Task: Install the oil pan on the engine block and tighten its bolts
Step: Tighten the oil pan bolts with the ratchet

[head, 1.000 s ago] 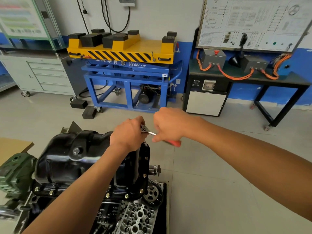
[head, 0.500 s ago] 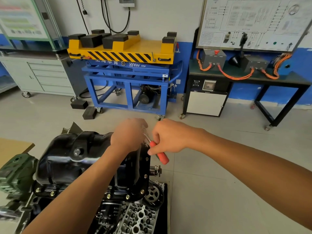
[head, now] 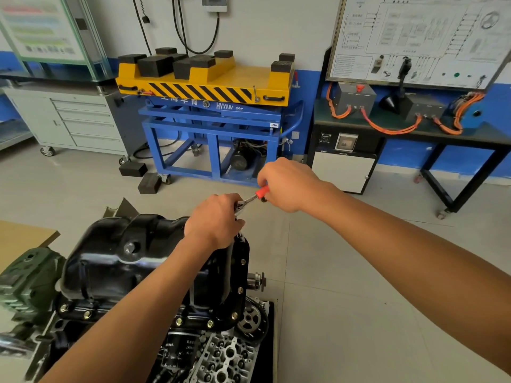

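I have the black oil pan (head: 116, 261) seated on the engine block (head: 193, 330), with gold bolts (head: 242, 261) lining its near and right edges. At the block's far right corner my left hand (head: 214, 221) curls over the head of the ratchet (head: 253, 199), I judge to keep the socket square on a bolt. My right hand (head: 287, 185) grips the red handle to swing it.
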